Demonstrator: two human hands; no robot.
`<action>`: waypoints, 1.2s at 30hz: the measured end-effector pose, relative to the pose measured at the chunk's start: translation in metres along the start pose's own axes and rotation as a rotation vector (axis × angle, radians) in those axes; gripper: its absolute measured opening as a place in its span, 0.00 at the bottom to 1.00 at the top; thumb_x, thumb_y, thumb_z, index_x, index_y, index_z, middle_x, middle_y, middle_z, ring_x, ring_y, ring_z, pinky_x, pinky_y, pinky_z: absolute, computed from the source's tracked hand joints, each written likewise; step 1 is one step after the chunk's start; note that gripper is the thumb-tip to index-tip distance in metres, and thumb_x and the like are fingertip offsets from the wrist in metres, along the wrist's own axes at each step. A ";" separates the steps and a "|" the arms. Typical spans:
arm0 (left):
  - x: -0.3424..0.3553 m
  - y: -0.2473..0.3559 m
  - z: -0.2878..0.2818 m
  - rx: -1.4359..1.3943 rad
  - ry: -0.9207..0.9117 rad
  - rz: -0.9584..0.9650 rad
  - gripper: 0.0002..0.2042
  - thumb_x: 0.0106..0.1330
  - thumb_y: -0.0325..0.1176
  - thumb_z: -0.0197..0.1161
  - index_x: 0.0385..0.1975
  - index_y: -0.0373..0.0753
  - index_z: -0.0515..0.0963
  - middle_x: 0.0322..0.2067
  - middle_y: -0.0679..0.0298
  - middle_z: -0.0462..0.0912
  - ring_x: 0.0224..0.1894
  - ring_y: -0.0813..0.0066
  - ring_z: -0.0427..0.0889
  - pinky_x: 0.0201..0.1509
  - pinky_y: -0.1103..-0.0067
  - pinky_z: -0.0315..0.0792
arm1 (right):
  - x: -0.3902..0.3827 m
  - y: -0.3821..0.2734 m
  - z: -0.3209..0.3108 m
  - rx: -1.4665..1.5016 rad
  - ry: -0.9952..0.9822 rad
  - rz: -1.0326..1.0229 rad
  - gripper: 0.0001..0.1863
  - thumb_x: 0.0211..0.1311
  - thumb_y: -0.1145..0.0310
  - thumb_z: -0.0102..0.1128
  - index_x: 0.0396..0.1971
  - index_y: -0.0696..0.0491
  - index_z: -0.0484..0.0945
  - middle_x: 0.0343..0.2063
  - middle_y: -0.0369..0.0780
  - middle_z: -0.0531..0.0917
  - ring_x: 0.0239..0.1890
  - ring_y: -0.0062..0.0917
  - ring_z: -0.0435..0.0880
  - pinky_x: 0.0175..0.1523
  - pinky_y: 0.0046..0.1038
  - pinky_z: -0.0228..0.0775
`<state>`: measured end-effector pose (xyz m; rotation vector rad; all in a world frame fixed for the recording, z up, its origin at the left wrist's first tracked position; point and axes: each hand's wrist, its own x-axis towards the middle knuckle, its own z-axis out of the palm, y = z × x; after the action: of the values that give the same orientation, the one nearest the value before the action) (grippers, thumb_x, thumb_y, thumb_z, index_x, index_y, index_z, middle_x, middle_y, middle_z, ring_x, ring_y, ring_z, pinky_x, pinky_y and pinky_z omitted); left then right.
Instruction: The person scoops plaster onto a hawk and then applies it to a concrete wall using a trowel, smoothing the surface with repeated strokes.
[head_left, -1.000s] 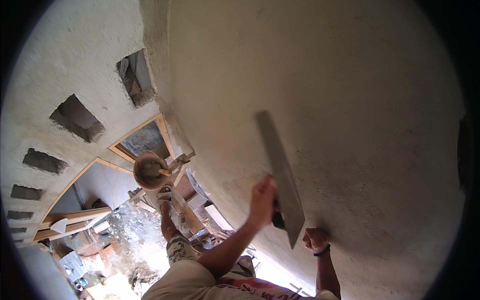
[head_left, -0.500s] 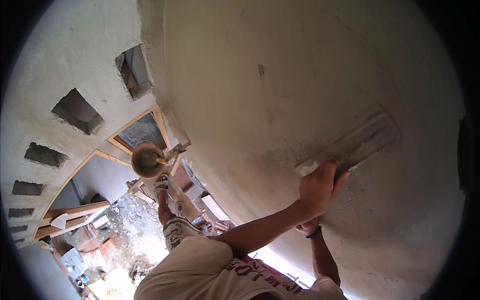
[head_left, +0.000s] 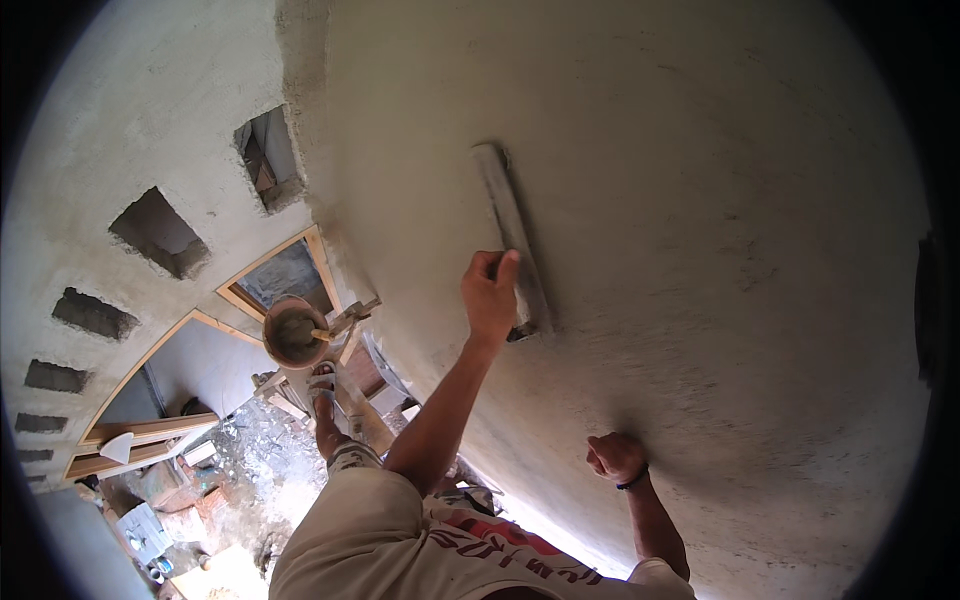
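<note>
Fingers [head_left: 507,268] of the left hand [head_left: 490,295] are wrapped tight around the handle of a long plastering float [head_left: 512,235], whose blade lies flat against the grey rendered wall [head_left: 700,200], standing nearly upright with a slight lean. Half a second ago that blade lay slanted across the plaster further to the right, and a second ago it was edge-on and clear of the face, so the tool has been swung round and pressed on in a fresh stroke; by my judgement the smoothing of this patch is under way rather than finished, since the render below and to the right looks rough and pitted. Far to the left, the adjoining wall shows square openings [head_left: 158,230] and a timber-framed window [head_left: 285,275], with rubble and boards on the ground below. Just left of the raised forearm, a round pan of mortar [head_left: 293,333] sits on the scaffold with a tool handle across it, beside the person's sandalled foot [head_left: 322,382]. Lower right, the right hand [head_left: 615,457], a dark band at its wrist, is closed into a loose fist holding nothing, knuckles resting against the plaster as a brace, much where it was before.
</note>
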<state>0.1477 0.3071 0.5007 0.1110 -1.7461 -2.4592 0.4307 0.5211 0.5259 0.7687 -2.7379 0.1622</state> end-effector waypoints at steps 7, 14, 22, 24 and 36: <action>-0.155 0.104 0.091 0.352 -0.420 0.532 0.19 0.62 0.47 0.62 0.38 0.36 0.74 0.27 0.56 0.81 0.23 0.70 0.83 0.22 0.75 0.75 | 0.006 0.013 0.002 -0.012 0.085 -0.182 0.18 0.40 0.75 0.63 0.37 0.50 0.76 0.14 0.32 0.75 0.14 0.22 0.74 0.18 0.24 0.65; -0.172 0.110 0.053 0.226 -0.605 0.651 0.20 0.59 0.51 0.64 0.38 0.38 0.76 0.28 0.57 0.82 0.28 0.66 0.84 0.27 0.74 0.77 | -0.032 0.024 0.018 -0.088 0.056 0.025 0.11 0.42 0.72 0.64 0.31 0.48 0.77 0.14 0.34 0.74 0.16 0.24 0.76 0.21 0.26 0.69; 0.063 0.056 -0.018 -0.270 0.080 -0.172 0.15 0.65 0.40 0.60 0.24 0.36 0.70 0.13 0.71 0.64 0.08 0.84 0.61 0.09 0.83 0.56 | -0.003 -0.007 -0.010 -0.027 -0.005 0.054 0.08 0.44 0.72 0.62 0.28 0.48 0.75 0.14 0.33 0.74 0.17 0.24 0.77 0.20 0.28 0.69; 0.062 0.071 0.006 -0.132 0.078 -0.123 0.15 0.65 0.41 0.60 0.24 0.36 0.70 0.12 0.70 0.64 0.08 0.84 0.61 0.08 0.83 0.55 | -0.007 -0.008 -0.012 -0.034 -0.041 0.044 0.08 0.45 0.72 0.62 0.28 0.49 0.75 0.15 0.33 0.75 0.17 0.24 0.77 0.21 0.29 0.69; -0.169 0.181 0.121 0.410 -0.463 0.726 0.17 0.61 0.50 0.61 0.30 0.40 0.72 0.19 0.59 0.76 0.21 0.63 0.80 0.20 0.68 0.72 | -0.011 0.004 -0.002 -0.107 -0.006 0.064 0.11 0.44 0.69 0.64 0.32 0.48 0.78 0.22 0.35 0.79 0.25 0.28 0.81 0.32 0.33 0.74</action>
<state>0.3093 0.3848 0.7098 -0.9435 -1.9538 -1.6607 0.4378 0.5307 0.5245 0.6535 -2.7530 0.0264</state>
